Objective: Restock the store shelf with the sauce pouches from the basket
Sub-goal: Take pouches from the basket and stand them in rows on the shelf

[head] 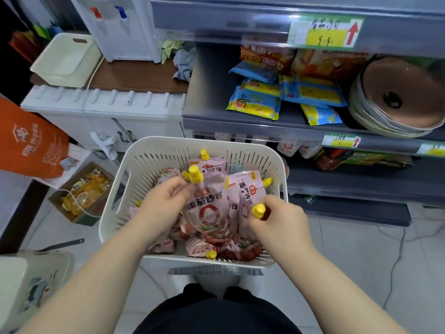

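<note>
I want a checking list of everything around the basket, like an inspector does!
Surface: grey tiled floor.
Job's things: pink sauce pouches with yellow caps piled in the white basket; shelf at right.
Clutter: cardboard box of packets, orange bag, cream bin.
Grips: left hand and right hand each hold a pouch.
Cables: grey cable across floor.
Surroundings: water dispenser, snack packets on upper shelf.
</note>
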The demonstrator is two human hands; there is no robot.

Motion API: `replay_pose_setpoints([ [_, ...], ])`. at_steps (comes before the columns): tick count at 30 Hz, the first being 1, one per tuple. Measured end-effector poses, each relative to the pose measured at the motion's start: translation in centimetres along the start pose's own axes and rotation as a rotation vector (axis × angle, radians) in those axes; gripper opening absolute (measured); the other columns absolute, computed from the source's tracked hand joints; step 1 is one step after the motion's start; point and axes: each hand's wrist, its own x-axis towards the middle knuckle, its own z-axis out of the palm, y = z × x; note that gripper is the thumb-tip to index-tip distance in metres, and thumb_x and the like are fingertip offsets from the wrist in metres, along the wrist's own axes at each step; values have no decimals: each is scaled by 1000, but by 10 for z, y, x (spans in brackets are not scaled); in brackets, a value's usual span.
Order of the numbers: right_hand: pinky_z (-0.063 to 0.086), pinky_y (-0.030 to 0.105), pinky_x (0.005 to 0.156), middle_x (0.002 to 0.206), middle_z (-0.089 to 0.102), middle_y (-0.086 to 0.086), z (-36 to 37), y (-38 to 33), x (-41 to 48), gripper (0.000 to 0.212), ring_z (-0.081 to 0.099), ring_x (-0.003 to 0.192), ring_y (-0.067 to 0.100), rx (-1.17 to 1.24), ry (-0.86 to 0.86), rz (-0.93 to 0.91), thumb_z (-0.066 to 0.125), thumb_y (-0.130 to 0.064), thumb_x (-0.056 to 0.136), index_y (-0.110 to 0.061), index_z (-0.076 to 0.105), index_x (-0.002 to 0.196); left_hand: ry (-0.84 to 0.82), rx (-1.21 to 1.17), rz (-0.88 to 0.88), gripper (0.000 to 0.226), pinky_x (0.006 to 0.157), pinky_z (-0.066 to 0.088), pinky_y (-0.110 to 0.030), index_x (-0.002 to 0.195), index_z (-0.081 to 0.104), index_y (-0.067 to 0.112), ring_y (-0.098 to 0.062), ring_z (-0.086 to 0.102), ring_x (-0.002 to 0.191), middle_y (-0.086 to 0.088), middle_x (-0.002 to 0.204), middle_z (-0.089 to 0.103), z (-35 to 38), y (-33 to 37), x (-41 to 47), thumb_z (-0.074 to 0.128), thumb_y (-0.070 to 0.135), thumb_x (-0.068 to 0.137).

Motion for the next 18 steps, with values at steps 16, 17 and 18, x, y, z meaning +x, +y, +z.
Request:
replay_pose_setpoints([
  [16, 36, 39, 106, 136, 44, 12, 79, 32, 47, 73, 42, 127, 31, 83, -186, 410, 73, -26, 75, -14, 38, 138, 23, -34, -418, 76, 91, 51, -41, 131, 49, 11, -26, 62, 105, -11, 119, 63, 16, -64, 26, 82, 35, 67],
  [17, 41, 39, 102, 131, 50, 10, 78, 32, 50, 71, 48, 121, 30, 106, -200, 392, 76, -28, 74, -13, 41, 133, -3, -97, -440, 76, 91, 52, -40, 129, 51, 9, -25, 63, 102, -11, 117, 65, 15, -65, 28, 84, 33, 64],
  [18, 44, 38, 97, 126, 55, 7, 77, 32, 52, 70, 52, 117, 29, 106, -226, 381, 78, -31, 72, -12, 44, 129, -18, -137, -443, 70, 89, 52, -39, 125, 55, 8, -24, 65, 99, -10, 113, 67, 15, -65, 28, 84, 29, 64],
])
